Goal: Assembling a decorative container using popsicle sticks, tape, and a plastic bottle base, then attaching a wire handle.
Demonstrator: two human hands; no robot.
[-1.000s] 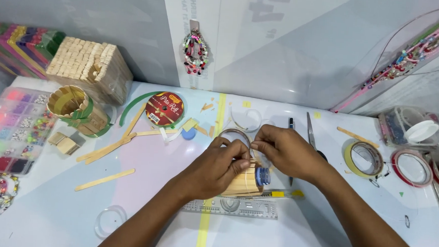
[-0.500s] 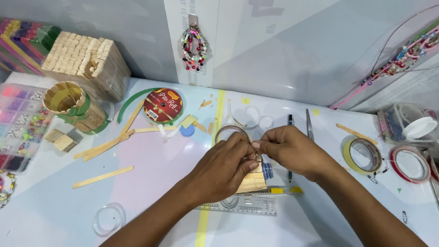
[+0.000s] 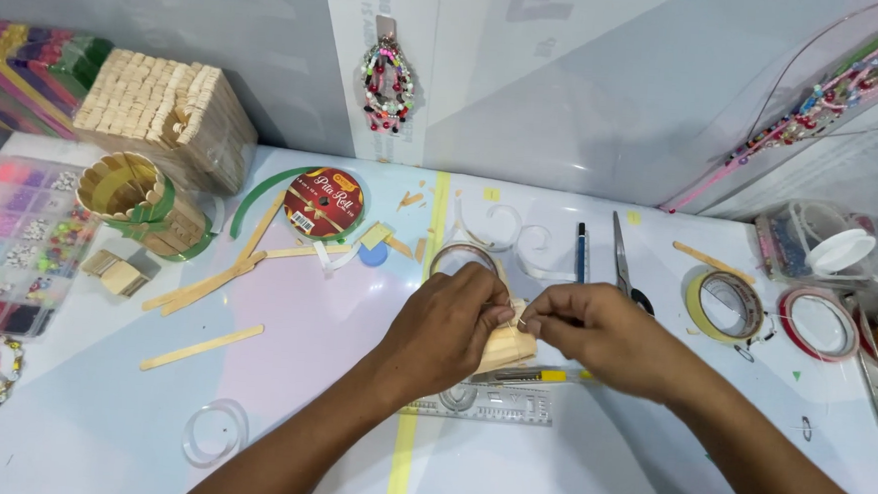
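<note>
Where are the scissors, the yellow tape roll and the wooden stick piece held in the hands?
scissors (image 3: 621, 252): head view, on the blades.
yellow tape roll (image 3: 697, 302): head view, on its left rim.
wooden stick piece (image 3: 506, 349): head view, on its lower right side.

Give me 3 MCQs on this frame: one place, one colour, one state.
1. Where is the ruler?
A. Under the hands
B. On the wall
C. In the bead box
2. What colour is the tape roll beside the scissors?
A. Blue
B. Yellow
C. Black
3. How are the two hands?
A. Apart, flat on the table
B. Pinched together over the stick piece
C. Raised, holding nothing
Key: 1 A, it lies below the wrists; 2 B, yellow rim; 3 B, left hand and right hand meet fingertip to fingertip.
</note>
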